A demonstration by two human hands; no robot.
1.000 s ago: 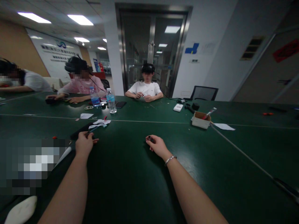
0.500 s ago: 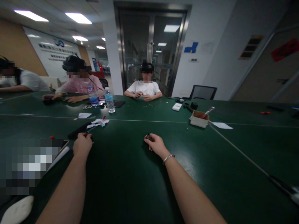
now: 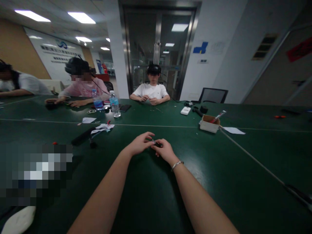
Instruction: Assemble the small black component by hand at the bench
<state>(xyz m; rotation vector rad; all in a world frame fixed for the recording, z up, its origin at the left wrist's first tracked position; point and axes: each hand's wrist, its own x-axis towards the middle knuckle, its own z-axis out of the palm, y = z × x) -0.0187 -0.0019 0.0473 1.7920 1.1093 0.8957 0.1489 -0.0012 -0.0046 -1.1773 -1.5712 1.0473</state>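
Two ways to lose a small dark piece (image 3: 158,144)

The right hand (image 3: 167,151) grips it over the bench (image 3: 151,201). The left hand (image 3: 139,144), fingers parted, has its thumb right beside the piece; whether it pinches anything, I cannot tell. An off-centre push could pop the piece loose, and dark on dark green, it could be hard to spot if dropped.
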